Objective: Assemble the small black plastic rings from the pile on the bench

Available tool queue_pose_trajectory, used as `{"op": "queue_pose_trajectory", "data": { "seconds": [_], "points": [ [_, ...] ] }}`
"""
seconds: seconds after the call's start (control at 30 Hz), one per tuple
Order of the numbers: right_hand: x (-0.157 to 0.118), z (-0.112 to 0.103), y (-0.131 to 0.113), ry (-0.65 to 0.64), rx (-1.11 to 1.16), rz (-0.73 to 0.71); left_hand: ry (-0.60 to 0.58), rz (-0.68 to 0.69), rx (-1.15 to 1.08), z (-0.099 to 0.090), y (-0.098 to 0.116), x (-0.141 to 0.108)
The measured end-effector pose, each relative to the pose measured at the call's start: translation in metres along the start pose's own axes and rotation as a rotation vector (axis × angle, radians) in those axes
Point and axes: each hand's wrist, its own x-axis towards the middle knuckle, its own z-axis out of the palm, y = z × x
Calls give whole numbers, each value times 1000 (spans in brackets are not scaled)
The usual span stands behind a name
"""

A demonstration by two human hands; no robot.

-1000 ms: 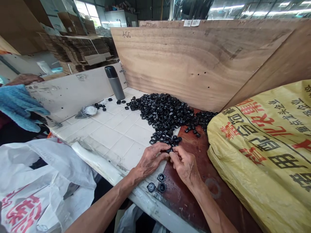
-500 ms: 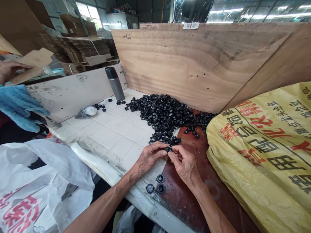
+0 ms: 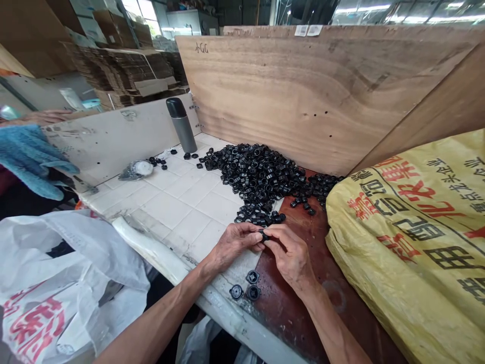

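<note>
My left hand (image 3: pixel 237 245) and my right hand (image 3: pixel 290 255) meet over the table's near edge, their fingertips pinching a small black plastic part (image 3: pixel 264 235) between them. Just beyond the fingers lies a large heap of black plastic rings (image 3: pixel 257 182), spread over white tiles and a brown wooden surface (image 3: pixel 299 308). Several round black plastic pieces (image 3: pixel 253 292) sit close below my hands on the table edge. The fingers hide most of the held part, so its shape is hard to make out.
A plywood board (image 3: pixel 303 96) stands behind the heap, and a yellow woven sack (image 3: pixel 401 242) bulges in on the right. A steel flask (image 3: pixel 182 125) stands at the back. A white plastic bag (image 3: pixel 64 288) lies at lower left, below a blue cloth (image 3: pixel 30 156) and a co-worker's hand (image 3: pixel 47 117).
My hands stay together on the small part, turning it slightly. The co-worker's hand at the left has lowered and no longer holds up the piece of cardboard.
</note>
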Motion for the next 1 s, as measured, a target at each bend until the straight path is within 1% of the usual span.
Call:
{"op": "queue_pose_trajectory", "data": {
  "seconds": [0.1, 0.2, 0.23, 0.3, 0.33, 0.37, 0.4, 0.43, 0.53, 0.57, 0.6, 0.63, 0.67, 0.73, 0.8, 0.9, 0.93, 1.0],
  "points": [
    [2, -1, -5, 20, 100, 153, 0, 44, -61, 1, -1, 1],
    [2, 1, -11, 119, 205, 412, 10, 131, 1, 4, -1, 2],
    [2, 2, -12, 126, 233, 504, 21, 173, 46, 5, 0, 2],
    [2, 3, -13, 83, 266, 639, 63, 252, 138, 6, 0, 2],
    [1, 3, -13, 50, 262, 667, 83, 275, 175, 7, 0, 2],
    [0, 3, -12, 26, 242, 658, 97, 284, 203, 6, 0, 2],
    [0, 2, -11, 14, 204, 612, 104, 277, 219, 6, 0, 2],
    [-1, 2, -9, 11, 151, 529, 101, 253, 219, 5, 0, 2],
    [-3, 1, -5, 0, -15, 175, 40, 108, 131, 1, -1, 1],
    [-3, 1, -4, -3, -50, 79, 17, 69, 88, 0, -1, 0],
    [-2, 1, -3, -4, -71, 16, 1, 46, 51, -1, -2, 0],
    [-2, 1, -2, 0, -80, -18, -8, 38, 25, -2, -2, 0],
    [-1, 1, -1, 2, -86, -27, -11, 42, 10, -2, -3, 0],
    [-1, 0, 0, 4, -101, 1, -6, 77, 22, -1, -3, 1],
    [-2, 0, 1, -11, -133, 60, 21, 166, 114, 0, -4, 2],
    [-6, 1, 3, -68, -225, 150, 50, 357, 305, 0, -5, 3],
    [-7, 2, 3, -79, -254, 182, 40, 397, 345, 0, -6, 4],
    [-8, 2, 0, -73, -280, 243, 14, 405, 367, 0, -6, 4]
  ]
}}
